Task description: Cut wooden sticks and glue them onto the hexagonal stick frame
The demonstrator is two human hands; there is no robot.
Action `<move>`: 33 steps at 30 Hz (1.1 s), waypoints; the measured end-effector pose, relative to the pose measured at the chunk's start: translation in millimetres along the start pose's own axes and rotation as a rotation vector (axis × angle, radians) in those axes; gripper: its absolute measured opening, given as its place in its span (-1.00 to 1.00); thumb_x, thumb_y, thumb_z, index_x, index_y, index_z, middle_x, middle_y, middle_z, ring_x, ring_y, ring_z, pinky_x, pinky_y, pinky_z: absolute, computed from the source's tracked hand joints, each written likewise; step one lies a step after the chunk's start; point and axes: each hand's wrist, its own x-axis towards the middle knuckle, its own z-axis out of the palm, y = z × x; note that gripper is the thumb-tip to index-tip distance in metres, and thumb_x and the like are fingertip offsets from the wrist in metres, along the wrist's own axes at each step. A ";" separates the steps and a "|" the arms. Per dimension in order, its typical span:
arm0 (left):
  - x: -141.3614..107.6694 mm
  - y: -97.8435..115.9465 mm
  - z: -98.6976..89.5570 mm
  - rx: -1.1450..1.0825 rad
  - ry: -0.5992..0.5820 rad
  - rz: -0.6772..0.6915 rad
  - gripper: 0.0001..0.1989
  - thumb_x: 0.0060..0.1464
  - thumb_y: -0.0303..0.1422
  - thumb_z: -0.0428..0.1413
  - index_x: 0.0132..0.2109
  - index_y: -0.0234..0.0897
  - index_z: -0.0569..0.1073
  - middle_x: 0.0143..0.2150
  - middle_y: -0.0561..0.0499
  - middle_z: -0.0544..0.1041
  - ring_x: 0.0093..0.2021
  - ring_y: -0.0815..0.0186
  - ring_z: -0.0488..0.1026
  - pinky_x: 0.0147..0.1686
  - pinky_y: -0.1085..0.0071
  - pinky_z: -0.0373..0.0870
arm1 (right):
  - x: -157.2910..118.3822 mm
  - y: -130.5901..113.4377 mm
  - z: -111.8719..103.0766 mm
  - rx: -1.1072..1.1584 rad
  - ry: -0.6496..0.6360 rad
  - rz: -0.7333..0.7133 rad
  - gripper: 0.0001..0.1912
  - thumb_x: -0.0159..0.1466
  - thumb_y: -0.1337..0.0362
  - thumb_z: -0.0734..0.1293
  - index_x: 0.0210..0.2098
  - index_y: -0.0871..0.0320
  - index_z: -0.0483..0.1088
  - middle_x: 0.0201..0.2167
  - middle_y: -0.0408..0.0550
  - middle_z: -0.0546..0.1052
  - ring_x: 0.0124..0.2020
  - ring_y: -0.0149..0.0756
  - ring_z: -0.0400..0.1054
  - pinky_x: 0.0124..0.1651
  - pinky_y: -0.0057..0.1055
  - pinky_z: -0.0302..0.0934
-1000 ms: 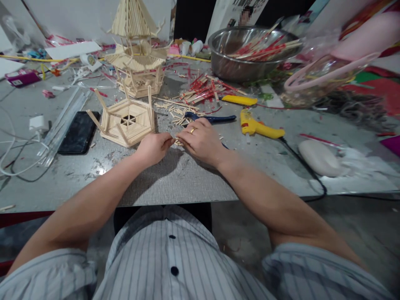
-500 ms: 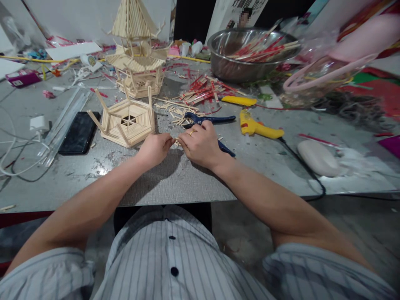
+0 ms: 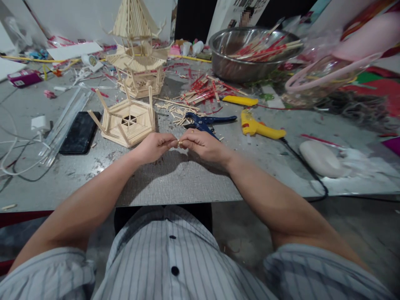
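Observation:
My left hand [image 3: 156,146] and my right hand [image 3: 201,143] meet fingertip to fingertip above the grey table [image 3: 175,183]. Both are pinched around small pale wooden pieces [image 3: 179,144], mostly covered by the fingers. Left of my left hand lies a hexagonal stick frame [image 3: 129,121] with upright sticks at its corners. Blue-handled pliers [image 3: 203,121] rest just beyond my right hand. Behind them are short cut stick pieces [image 3: 178,113] and a pile of red-wrapped sticks [image 3: 206,89].
A stick pagoda [image 3: 140,62] and a steel bowl [image 3: 240,62] stand at the back. A yellow glue gun [image 3: 262,128], its black cable, a yellow cutter [image 3: 240,101] and a white stone-like object [image 3: 320,158] lie right. A black phone [image 3: 79,133] lies left.
My right hand has come slightly nearer my body and turned, uncovering more of the pliers. My left hand has shifted slightly right, and the fingertips are now closer together.

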 end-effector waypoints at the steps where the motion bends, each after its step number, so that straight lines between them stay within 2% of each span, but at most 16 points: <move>1: 0.1 0.0 0.0 -0.003 0.019 -0.013 -0.73 0.19 -0.27 -0.05 -0.36 -0.29 0.45 -0.50 0.07 0.38 -0.46 0.42 0.29 -0.42 0.50 0.22 | 0.3 1.5 0.3 -0.013 0.010 0.013 -0.61 0.39 0.11 0.07 -0.28 0.11 0.46 -0.37 -0.04 0.52 -0.28 -0.24 0.32 -0.16 -0.29 0.13; 5: 1.0 -0.1 2.8 0.044 0.123 -0.095 -0.76 0.18 -0.30 -0.03 -0.35 -0.33 0.44 -0.51 0.08 0.36 -0.46 0.42 0.26 -0.41 0.49 0.21 | 1.6 11.7 4.1 -0.289 0.096 0.094 -0.65 0.38 0.14 0.13 -0.28 0.13 0.50 -0.36 0.00 0.55 -0.25 -0.20 0.34 -0.15 -0.25 0.07; 9: 1.7 -2.9 6.4 0.074 0.161 -0.110 -0.80 0.18 -0.38 -0.03 -0.24 -0.34 0.46 -0.46 0.08 0.39 -0.45 0.43 0.26 -0.40 0.50 0.21 | 1.7 16.4 7.7 -0.465 0.119 0.163 -0.69 0.36 0.16 0.19 -0.28 0.13 0.53 -0.35 0.02 0.57 -0.25 -0.18 0.35 -0.19 -0.26 0.04; 14: 2.7 -12.6 10.9 0.003 0.146 -0.085 -0.76 0.17 -0.39 -0.04 -0.11 -0.35 0.48 -0.44 0.04 0.48 -0.45 0.41 0.33 -0.38 0.48 0.26 | 3.8 14.8 11.9 -0.501 0.079 0.194 -0.73 0.32 0.14 0.26 -0.28 0.11 0.56 -0.34 0.01 0.59 -0.25 -0.18 0.35 -0.21 -0.27 0.04; 17: 2.7 -14.3 11.3 -0.061 0.165 -0.116 -0.72 0.16 -0.37 -0.01 -0.04 -0.37 0.46 -0.41 -0.03 0.55 -0.41 0.36 0.43 -0.36 0.45 0.31 | 4.4 16.2 11.9 -0.483 0.077 0.211 -0.71 0.34 0.17 0.22 -0.21 0.12 0.56 -0.30 0.03 0.60 -0.24 -0.16 0.37 -0.19 -0.25 0.09; 19: 1.9 -11.9 10.1 -0.065 0.195 -0.149 -0.75 0.14 -0.38 0.02 -0.08 -0.35 0.47 -0.38 -0.05 0.58 -0.40 0.36 0.46 -0.38 0.46 0.32 | 3.6 17.6 8.4 -0.455 0.120 0.215 -0.67 0.37 0.18 0.17 -0.17 0.12 0.54 -0.26 0.04 0.59 -0.21 -0.14 0.38 -0.15 -0.21 0.13; 21: 0.8 -7.9 8.4 -0.043 0.238 -0.158 -0.82 0.13 -0.38 0.03 -0.19 -0.32 0.50 -0.39 -0.02 0.58 -0.40 0.38 0.46 -0.41 0.48 0.30 | 1.6 18.2 1.5 -0.442 0.174 0.234 -0.66 0.36 0.17 0.14 -0.17 0.11 0.53 -0.21 0.06 0.58 -0.15 -0.10 0.39 -0.09 -0.17 0.16; 23: 0.0 -4.6 6.8 -0.031 0.282 -0.154 -0.83 0.14 -0.37 0.03 -0.30 -0.32 0.49 -0.44 0.01 0.56 -0.40 0.40 0.45 -0.42 0.50 0.29 | -1.2 17.6 -7.7 -0.478 0.216 0.313 -0.68 0.34 0.16 0.17 -0.18 0.13 0.52 -0.19 0.10 0.57 -0.11 -0.05 0.38 -0.06 -0.13 0.18; 26: -0.3 -3.1 5.5 -0.039 0.325 -0.170 -0.80 0.15 -0.33 0.03 -0.35 -0.33 0.48 -0.50 0.02 0.52 -0.43 0.41 0.42 -0.45 0.51 0.28 | -5.4 15.8 -20.5 -0.572 0.231 0.559 -0.69 0.27 0.13 0.24 -0.16 0.18 0.49 -0.16 0.18 0.55 -0.11 0.02 0.40 -0.11 -0.11 0.22; 29: -0.1 -3.8 5.1 -0.032 0.335 -0.185 -0.80 0.16 -0.35 0.02 -0.38 -0.32 0.45 -0.53 0.03 0.50 -0.45 0.43 0.40 -0.45 0.52 0.27 | -8.5 15.6 -26.5 -0.613 0.145 0.759 -0.63 0.22 0.05 0.29 -0.14 0.19 0.46 -0.17 0.20 0.55 -0.15 0.06 0.42 -0.19 -0.10 0.25; 33: -0.1 -4.6 5.4 -0.024 0.341 -0.172 -0.81 0.16 -0.36 0.01 -0.39 -0.31 0.41 -0.51 0.03 0.50 -0.46 0.43 0.40 -0.46 0.52 0.26 | -11.3 19.9 -24.0 -0.628 0.031 0.794 -0.60 0.22 0.00 0.27 -0.16 0.18 0.47 -0.20 0.20 0.57 -0.21 0.08 0.46 -0.27 -0.11 0.26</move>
